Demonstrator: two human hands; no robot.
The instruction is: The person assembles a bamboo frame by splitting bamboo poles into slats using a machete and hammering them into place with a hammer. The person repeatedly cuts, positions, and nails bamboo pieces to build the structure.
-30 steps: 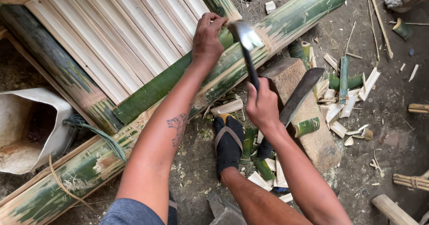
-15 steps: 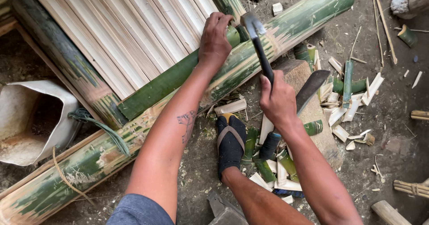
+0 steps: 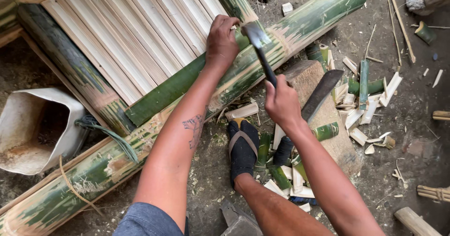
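Note:
My left hand (image 3: 222, 41) presses down on the edge of a green bamboo slat (image 3: 173, 88) that lies on a long green bamboo pole (image 3: 300, 27). My right hand (image 3: 282, 102) grips the dark handle of a hammer (image 3: 258, 43), whose metal head sits close to my left fingers over the pole. A row of pale split bamboo slats (image 3: 131, 34) lies side by side above the pole. My foot in a black sandal (image 3: 243, 147) rests on the ground beside the pole.
A wooden block (image 3: 309, 76) with a large dark knife (image 3: 321, 93) lying on it sits right of my right hand. Bamboo offcuts and chips (image 3: 365, 100) litter the dirt ground. A white sack (image 3: 37, 128) sits at the left. A second sandal (image 3: 283, 151) lies among scraps.
The hammer head has come down from above the pole toward my left fingers, and my right hand has dropped with it. My left hand stays on the slat.

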